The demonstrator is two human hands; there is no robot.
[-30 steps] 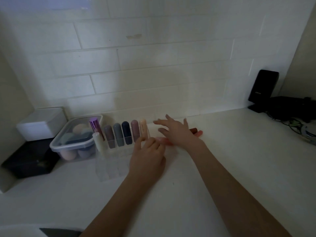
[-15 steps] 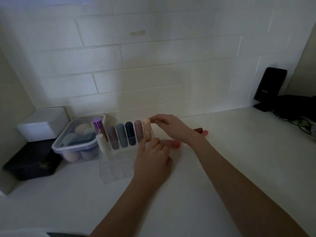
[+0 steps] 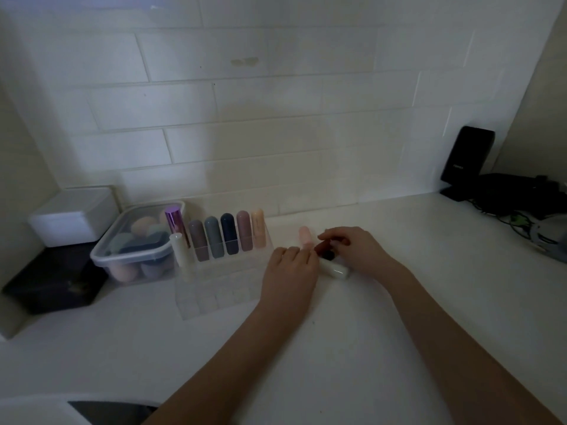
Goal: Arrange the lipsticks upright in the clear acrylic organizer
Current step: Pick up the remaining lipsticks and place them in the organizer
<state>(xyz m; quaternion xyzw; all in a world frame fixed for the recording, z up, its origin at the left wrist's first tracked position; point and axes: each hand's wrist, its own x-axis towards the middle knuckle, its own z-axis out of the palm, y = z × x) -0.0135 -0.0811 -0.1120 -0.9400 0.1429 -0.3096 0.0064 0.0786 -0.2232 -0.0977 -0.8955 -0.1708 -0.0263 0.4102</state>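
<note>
The clear acrylic organizer [image 3: 214,289] stands on the white counter. Its back row holds a purple metallic lipstick [image 3: 174,221] and brown, grey, navy [image 3: 229,234], mauve and peach [image 3: 258,228] lipsticks, all upright. One white lipstick [image 3: 181,254] stands in a nearer row at the left. My left hand [image 3: 291,273] lies flat at the organizer's right end. A pink lipstick [image 3: 304,237] lies just beyond its fingertips. My right hand [image 3: 359,253] has its fingers closed on a dark red lipstick [image 3: 325,251]. A white lipstick [image 3: 336,270] lies beside it on the counter.
A lidded clear tub of makeup sponges [image 3: 135,246] sits left of the organizer, touching it. Further left, a white box [image 3: 73,216] rests on a black box [image 3: 52,283]. A black device [image 3: 466,161] and cables sit at the back right. The tiled wall is close behind.
My right hand left the top of the peach lipstick in the back row and moved right and down to the loose lipsticks. My left hand stayed by the organizer's end.
</note>
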